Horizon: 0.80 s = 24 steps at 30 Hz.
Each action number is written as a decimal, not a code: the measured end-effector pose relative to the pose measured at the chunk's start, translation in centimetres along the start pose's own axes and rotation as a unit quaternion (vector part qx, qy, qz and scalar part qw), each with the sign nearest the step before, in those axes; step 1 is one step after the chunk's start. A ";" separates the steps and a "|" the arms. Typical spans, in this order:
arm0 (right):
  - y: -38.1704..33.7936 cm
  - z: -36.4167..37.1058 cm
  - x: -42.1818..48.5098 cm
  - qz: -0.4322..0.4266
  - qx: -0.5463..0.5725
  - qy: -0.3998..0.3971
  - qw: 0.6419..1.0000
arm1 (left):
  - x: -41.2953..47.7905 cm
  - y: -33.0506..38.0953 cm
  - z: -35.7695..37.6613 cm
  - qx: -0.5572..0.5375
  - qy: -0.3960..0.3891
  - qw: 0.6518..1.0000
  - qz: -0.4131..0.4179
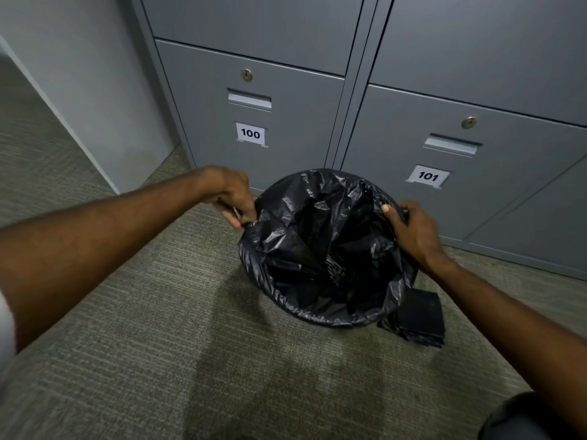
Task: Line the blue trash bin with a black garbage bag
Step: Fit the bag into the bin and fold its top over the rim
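A black garbage bag point(305, 242) is spread over a round bin on the carpet, its edge folded down over the rim all around. The blue bin itself is hidden under the plastic. My left hand point(233, 200) pinches the bag's edge at the left side of the rim. My right hand point(411, 231) grips the bag's edge at the right side, thumb pressed on top. The inside of the bag is crumpled and dark.
Grey metal lockers point(286, 128) labelled 100 and 101 stand right behind the bin. A folded stack of black bags point(419, 315) lies on the carpet against the bin's right side. A white wall corner point(95, 106) is at the left.
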State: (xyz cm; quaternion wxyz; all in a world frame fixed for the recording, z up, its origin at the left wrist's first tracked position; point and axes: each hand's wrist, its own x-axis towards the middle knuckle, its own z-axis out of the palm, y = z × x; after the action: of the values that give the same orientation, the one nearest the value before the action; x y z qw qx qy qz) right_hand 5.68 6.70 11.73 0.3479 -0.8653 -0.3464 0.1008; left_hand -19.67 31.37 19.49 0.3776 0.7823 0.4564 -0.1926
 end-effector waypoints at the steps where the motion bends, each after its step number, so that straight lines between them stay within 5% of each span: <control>1: 0.2 0.0 0.1 0.006 0.006 0.000 1.000 | 0.0 -0.5 0.4 -0.027 -0.022 0.999 -0.004; 7: 0.7 0.2 0.7 0.005 -0.022 -0.005 1.000 | 0.1 -3.9 1.2 -0.172 -0.056 0.983 -0.009; 13: 0.5 0.4 1.2 0.013 -0.025 -0.022 0.999 | -1.3 -5.8 -1.3 -0.199 -0.164 0.966 -0.035; 24: 0.2 -0.5 0.5 0.033 0.066 -0.059 0.996 | 0.6 -9.0 1.5 -0.234 -0.107 0.966 0.023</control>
State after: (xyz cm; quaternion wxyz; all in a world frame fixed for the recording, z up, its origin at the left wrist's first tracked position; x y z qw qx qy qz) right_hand 6.41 6.68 11.96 0.3796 -0.8440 -0.3305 0.1854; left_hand -26.98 33.20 14.39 0.6009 0.6574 0.4277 -0.1542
